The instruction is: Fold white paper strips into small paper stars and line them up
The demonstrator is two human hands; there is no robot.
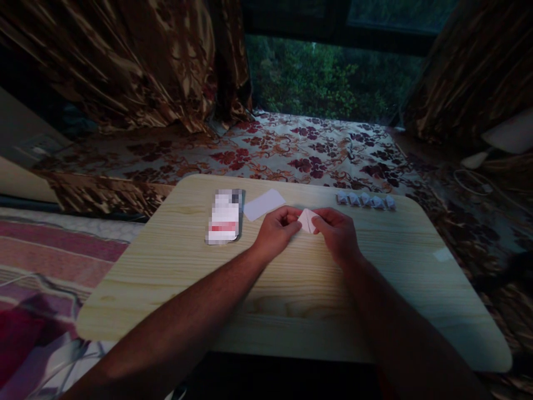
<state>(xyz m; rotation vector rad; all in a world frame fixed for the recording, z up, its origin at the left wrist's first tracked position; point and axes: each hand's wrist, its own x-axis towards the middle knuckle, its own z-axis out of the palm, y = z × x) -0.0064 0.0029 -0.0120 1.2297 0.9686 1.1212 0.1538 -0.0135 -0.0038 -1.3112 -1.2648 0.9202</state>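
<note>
Between both hands, above the wooden table, is a small piece of folded white paper with a pointed top and a crease down it. My left hand pinches its left side between thumb and fingers. On the other side, the thumb of my right hand presses on the paper's face, its fingers curled behind. A flat white paper strip lies just beyond my left hand. Several small folded paper pieces stand in a row near the far right edge of the table.
A phone-like object, partly blurred out, lies left of the paper strip on the light wooden table. A small pale patch shows near the right edge. Behind are a flowered sill cover, curtains and a window.
</note>
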